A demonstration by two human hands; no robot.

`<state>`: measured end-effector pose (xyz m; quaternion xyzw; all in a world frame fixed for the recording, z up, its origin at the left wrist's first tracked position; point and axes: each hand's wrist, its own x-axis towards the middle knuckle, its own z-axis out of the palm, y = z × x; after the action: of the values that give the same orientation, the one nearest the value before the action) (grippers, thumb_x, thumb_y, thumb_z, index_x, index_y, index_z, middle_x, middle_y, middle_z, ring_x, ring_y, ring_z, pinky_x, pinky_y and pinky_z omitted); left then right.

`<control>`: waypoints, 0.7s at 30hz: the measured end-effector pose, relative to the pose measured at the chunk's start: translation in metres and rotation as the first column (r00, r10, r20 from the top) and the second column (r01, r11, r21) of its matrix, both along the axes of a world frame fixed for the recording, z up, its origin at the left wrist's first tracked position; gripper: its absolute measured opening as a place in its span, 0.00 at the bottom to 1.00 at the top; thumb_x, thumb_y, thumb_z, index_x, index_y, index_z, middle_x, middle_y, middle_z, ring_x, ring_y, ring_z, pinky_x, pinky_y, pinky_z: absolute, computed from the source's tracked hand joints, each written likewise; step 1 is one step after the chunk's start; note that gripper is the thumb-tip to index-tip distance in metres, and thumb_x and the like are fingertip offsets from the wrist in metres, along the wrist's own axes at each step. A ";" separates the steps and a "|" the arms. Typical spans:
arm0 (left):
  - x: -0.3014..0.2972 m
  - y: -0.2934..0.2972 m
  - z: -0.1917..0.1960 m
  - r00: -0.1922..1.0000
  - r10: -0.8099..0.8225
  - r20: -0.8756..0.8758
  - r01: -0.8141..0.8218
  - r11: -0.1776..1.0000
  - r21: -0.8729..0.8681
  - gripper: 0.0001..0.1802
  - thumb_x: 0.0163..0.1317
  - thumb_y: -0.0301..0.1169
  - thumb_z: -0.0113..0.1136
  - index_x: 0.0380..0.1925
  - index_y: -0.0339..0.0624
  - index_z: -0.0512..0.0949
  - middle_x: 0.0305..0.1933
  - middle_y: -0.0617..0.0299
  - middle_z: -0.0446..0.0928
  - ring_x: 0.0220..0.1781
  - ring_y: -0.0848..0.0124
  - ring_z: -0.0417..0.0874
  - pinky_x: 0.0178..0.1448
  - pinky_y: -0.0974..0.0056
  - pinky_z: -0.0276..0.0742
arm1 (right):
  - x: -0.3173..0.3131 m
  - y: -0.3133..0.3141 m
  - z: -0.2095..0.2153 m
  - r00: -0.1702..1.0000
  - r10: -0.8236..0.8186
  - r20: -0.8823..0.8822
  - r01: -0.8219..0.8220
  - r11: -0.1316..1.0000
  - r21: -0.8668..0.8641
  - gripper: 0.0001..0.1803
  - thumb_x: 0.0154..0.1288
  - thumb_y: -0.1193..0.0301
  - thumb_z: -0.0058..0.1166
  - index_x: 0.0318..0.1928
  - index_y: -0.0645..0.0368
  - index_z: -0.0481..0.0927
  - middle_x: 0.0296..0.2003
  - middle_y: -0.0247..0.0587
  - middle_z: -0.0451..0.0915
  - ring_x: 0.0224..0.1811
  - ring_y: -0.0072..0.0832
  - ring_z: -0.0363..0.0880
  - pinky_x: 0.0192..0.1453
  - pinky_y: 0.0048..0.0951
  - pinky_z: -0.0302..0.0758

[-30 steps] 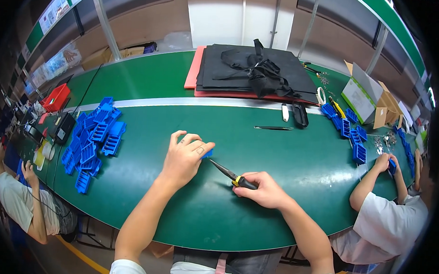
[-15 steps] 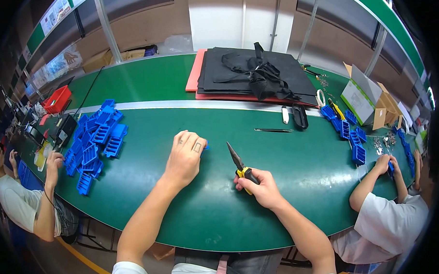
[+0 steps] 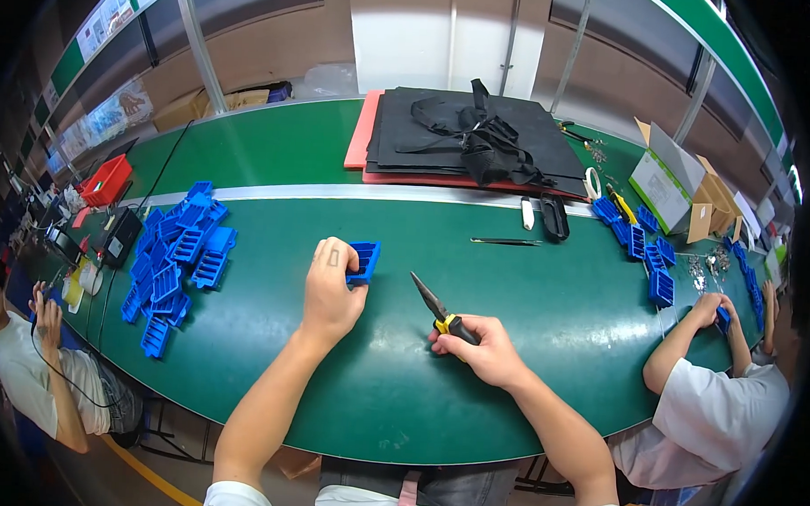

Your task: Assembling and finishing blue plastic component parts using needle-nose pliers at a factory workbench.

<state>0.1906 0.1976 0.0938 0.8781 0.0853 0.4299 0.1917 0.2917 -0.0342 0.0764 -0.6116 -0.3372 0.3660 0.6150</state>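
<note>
My left hand (image 3: 334, 282) is closed around a blue slotted plastic housing (image 3: 363, 262), whose open, ribbed side shows past my fingers. In my right hand (image 3: 480, 347) are needle-nose pliers (image 3: 434, 303) with yellow and black handles. Their dark jaws point up and to the left, apart from the blue piece, and look closed. Both hands are over the middle of the green table (image 3: 400, 387). To the left lies a heap of similar blue housings (image 3: 168, 267).
Tweezers (image 3: 505, 241), a white tool (image 3: 527, 213) and a black holder (image 3: 553, 218) lie ahead. Black sheets (image 3: 391, 132) with straps are stacked behind them. More blue housings (image 3: 636, 240) and a cardboard box (image 3: 666, 177) stand right. People sit on both sides; a red bin (image 3: 107, 180) is far left.
My left hand has turned, bringing the blue housing into plain sight. The pliers have shifted slightly left and down. On the left, the co-worker's raised hand has moved away from the heap.
</note>
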 end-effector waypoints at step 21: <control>0.004 -0.014 -0.005 0.936 -0.348 0.050 0.334 0.836 -0.435 0.22 0.56 0.18 0.57 0.53 0.36 0.78 0.55 0.50 0.80 0.57 0.61 0.81 0.61 0.63 0.73 | 0.000 -0.003 0.010 0.999 -0.025 0.026 0.029 0.987 -0.156 0.12 0.66 0.67 0.59 0.36 0.67 0.82 0.27 0.31 0.81 0.30 0.16 0.76 0.39 0.23 0.74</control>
<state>0.1944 0.1838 0.0890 0.8202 0.0249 0.3452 0.4556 0.2915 -0.0373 0.0866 -0.6667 -0.3064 0.3756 0.5661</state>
